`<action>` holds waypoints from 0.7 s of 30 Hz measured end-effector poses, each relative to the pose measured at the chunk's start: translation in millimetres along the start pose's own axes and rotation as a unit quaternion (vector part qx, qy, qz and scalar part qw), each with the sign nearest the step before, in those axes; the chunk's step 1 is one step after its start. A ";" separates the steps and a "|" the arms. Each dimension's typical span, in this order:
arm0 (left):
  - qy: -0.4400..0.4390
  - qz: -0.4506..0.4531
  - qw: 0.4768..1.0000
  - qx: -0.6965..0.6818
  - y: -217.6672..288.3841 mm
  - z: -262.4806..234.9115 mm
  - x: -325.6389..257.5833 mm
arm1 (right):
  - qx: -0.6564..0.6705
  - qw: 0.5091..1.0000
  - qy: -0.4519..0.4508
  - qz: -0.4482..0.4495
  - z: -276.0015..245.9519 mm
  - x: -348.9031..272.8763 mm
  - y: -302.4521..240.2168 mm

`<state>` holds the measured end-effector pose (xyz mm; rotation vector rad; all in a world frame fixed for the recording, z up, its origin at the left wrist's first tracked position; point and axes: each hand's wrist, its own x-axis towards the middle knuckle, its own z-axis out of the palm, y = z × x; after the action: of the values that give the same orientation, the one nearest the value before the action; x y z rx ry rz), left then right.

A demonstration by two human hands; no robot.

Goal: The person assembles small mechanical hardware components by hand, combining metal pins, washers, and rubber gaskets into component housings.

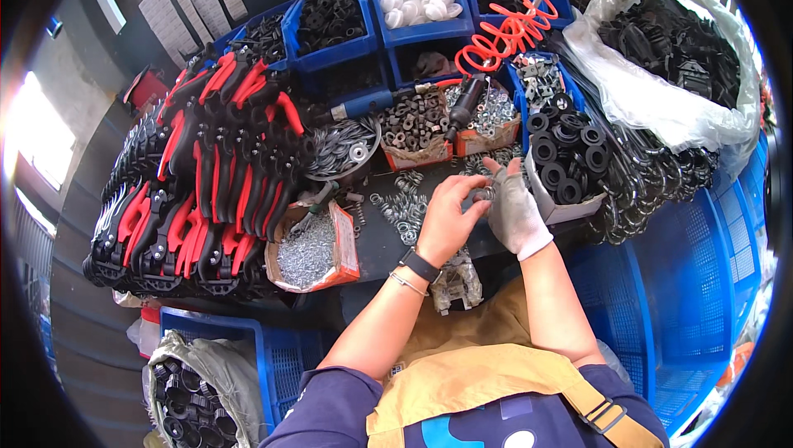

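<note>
My left hand is bare, with a dark watch and a thin bracelet at the wrist. Its fingers curl toward my right hand, which wears a grey fingerless glove. Both hands meet over the dark worktop, pinching a small metal part between their fingertips; its exact shape is too small to tell. Loose metal washers lie scattered just left of my left hand. A white box of black rubber rings stands right beside my right hand.
A pile of red-and-black handled tools fills the left. Cardboard boxes hold screws and nuts. Blue bins line the back, under an orange coiled air hose. A plastic bag of black parts sits at the right, above a blue crate.
</note>
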<state>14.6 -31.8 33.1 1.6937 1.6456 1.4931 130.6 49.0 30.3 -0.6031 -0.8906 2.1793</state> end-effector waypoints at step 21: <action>0.063 -0.156 0.967 -0.191 -18.4 0.5 -23.5 | -0.215 0.975 -0.007 -0.048 4.6 -21.7 6.8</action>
<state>11.0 -47.3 7.8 1.1017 1.4790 1.6525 138.8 27.3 31.6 -0.7327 -1.3863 1.9134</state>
